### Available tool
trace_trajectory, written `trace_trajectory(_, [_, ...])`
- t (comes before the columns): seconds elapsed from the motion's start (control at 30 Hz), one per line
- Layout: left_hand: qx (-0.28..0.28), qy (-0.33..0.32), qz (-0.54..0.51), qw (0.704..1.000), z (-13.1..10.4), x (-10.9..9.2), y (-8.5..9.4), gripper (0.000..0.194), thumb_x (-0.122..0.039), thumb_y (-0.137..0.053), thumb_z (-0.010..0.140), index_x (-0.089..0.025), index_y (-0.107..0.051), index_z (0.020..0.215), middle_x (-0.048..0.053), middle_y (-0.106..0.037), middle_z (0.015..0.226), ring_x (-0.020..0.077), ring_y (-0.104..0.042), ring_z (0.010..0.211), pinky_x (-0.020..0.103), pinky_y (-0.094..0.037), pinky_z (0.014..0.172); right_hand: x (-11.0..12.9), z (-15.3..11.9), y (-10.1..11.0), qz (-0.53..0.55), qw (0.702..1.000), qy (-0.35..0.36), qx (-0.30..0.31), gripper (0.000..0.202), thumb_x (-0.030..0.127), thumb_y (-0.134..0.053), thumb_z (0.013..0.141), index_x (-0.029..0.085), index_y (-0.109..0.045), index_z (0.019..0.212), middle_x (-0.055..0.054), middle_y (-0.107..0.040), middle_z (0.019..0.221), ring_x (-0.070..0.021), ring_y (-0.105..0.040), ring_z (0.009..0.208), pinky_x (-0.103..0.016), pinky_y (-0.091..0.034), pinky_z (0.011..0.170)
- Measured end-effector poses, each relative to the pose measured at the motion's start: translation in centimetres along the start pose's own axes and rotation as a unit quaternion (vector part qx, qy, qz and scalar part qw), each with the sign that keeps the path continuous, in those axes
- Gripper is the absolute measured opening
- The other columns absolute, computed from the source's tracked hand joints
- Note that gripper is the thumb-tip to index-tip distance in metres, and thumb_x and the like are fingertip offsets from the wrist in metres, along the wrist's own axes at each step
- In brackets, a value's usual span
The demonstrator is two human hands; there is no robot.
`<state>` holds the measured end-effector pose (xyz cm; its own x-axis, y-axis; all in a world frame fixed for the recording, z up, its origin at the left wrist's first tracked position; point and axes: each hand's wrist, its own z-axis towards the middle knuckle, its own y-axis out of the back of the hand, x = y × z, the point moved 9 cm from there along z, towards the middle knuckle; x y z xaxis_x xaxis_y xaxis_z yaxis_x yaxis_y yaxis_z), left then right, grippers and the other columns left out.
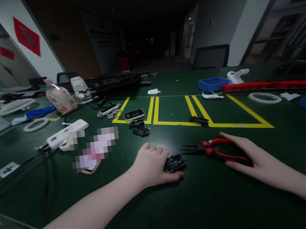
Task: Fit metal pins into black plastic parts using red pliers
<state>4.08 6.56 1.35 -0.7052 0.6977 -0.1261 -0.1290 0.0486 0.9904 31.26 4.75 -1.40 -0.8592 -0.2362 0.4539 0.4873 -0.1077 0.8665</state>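
Note:
My left hand (153, 165) is closed around a small black plastic part (175, 163), its fingers on the far side and the thumb along the near edge. To the right, my right hand (251, 156) grips long-nose pliers (211, 149) with red and black handles. The plier jaws are parted and point left, toward the black part, apart from it. Two similar black parts (141, 131) lie beyond my left hand, and another black piece (199, 120) rests by the yellow tape.
A phone (92, 167), a white power strip (67, 133) with cables and a small device with a lit display (134, 114) lie to the left. Further back are a bottle (60, 96), a blue bin (213, 83) and a long red bar (275, 86). Tape rolls (264, 97) lie about.

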Motion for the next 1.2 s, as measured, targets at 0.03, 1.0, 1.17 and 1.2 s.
trace_trajectory(0.03, [0.0,-0.001,0.002,1.0,0.0,0.0,0.1,0.062,-0.076,-0.046,0.084,-0.017,-0.064,0.091,0.007,-0.073,0.092,0.0256,-0.068,0.083,0.043,-0.044,0.082,0.1,0.1,0.2,0.009,1.0,-0.012,-0.008,0.077,0.061,-0.062,0.083,0.032,-0.037,0.15,-0.011,-0.05,0.147,-0.0394,-0.053,0.129,-0.065,-0.048,0.102])
trace_trajectory(1.0, [-0.029,-0.064,-0.05,0.996,-0.8,0.9,-0.7,0.043,-0.042,-0.032,0.101,-0.019,-0.054,0.072,0.002,-0.062,0.072,0.0168,-0.056,0.069,0.032,-0.035,0.07,2.3,-1.7,2.4,0.403,0.9,-0.125,-0.109,0.084,0.045,-0.089,0.06,0.025,-0.044,0.129,-0.011,-0.068,0.122,-0.0309,-0.06,0.124,-0.054,-0.048,0.109])
trace_trajectory(1.17, [-0.065,-0.047,-0.088,0.993,-1.1,2.6,0.2,0.037,-0.047,-0.036,0.097,-0.019,-0.048,0.076,0.001,-0.057,0.077,0.0163,-0.052,0.067,0.03,-0.037,0.065,0.8,-1.9,1.5,0.429,0.878,-0.176,-0.116,0.075,0.042,-0.085,0.065,0.027,-0.05,0.13,-0.007,-0.068,0.124,-0.0306,-0.061,0.123,-0.055,-0.048,0.109])
trace_trajectory(1.2, [-0.067,-0.045,-0.096,0.992,-1.2,2.8,0.4,0.037,-0.052,-0.04,0.095,-0.019,-0.048,0.08,0.002,-0.058,0.081,0.0166,-0.052,0.069,0.03,-0.038,0.064,0.6,-2.0,1.3,0.433,0.875,-0.183,-0.115,0.067,0.042,-0.083,0.066,0.027,-0.055,0.125,-0.007,-0.068,0.123,-0.031,-0.061,0.122,-0.055,-0.049,0.108])
